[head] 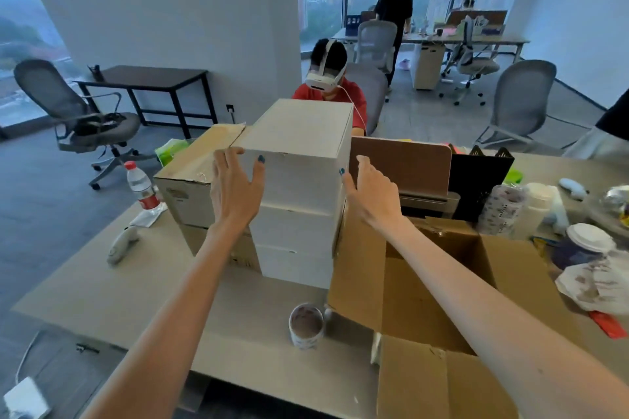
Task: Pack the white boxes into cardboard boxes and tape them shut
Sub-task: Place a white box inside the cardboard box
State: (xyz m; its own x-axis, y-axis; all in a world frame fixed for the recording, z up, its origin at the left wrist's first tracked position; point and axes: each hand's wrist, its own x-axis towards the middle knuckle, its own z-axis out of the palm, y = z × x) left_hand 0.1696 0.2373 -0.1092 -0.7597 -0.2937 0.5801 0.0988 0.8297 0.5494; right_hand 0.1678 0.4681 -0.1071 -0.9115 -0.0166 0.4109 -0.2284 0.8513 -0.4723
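**Two hands set against the top white box**

Three tiers could be counted by the seams in the stack of plain white card boxes (294,241). Any more behind it were hidden.

The left hand (235,187) lay on the left upper edge of the top white box (299,133), fingers straight and thumb spread onto the front face. The right hand (371,194) stood at the right side, fingers straight and thumb at the front corner. Whether its palm met the card could not be told. Neither hand was curled round anything.

The left forearm covered most of the lower of two closed brown cardboard cartons (185,187). The near flap of the open brown cardboard carton (408,299) was cut off by the bottom of the view.

- **Surfaces:** the white boxes were matte and square-edged, scuffed at the corners. The cartons were creased and bore tape remnants.
- **Tape:** a printed roll of packing tape (306,325) sat with its hole facing up.

The stack stood on the pale grey table (102,292), just beside the closed cartons on its left. On its right it touched the raised flap of the open carton. Bare tabletop ran from the stack's front to the near edge, with the roll near the carton's corner. A clear plastic water bottle with a red cap (141,185) stood left of the cartons.
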